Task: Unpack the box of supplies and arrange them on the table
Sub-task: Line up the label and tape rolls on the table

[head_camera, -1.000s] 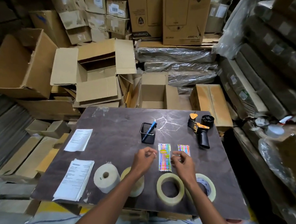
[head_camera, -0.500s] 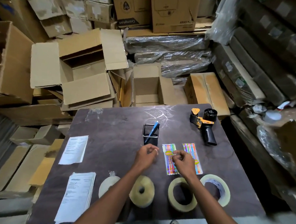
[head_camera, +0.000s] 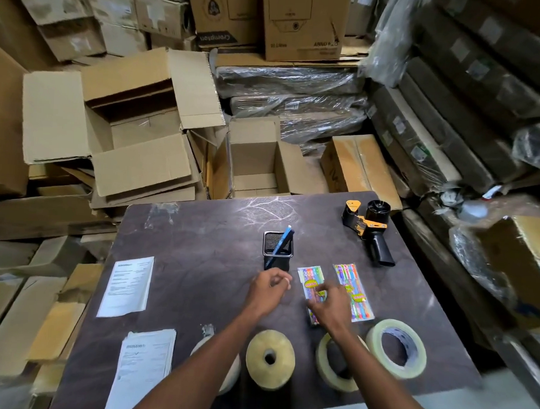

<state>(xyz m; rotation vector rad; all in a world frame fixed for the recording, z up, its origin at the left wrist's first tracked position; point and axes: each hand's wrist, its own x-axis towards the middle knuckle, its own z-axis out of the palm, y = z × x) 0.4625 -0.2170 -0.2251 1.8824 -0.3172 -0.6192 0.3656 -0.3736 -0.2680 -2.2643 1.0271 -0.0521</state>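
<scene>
- right hand [head_camera: 330,304] fingers curled, resting on left pen packet [head_camera: 311,283]; whether it grips it, cannot tell
- left hand [head_camera: 269,287] loosely clenched, holding nothing, just beside mesh pen cup [head_camera: 277,251]

Plenty of bare dark brown tabletop [head_camera: 203,263] is left open at the far left. The near edge is blocked by cream tape rolls [head_camera: 270,357], the right by a black-and-orange tape dispenser [head_camera: 367,231].
</scene>
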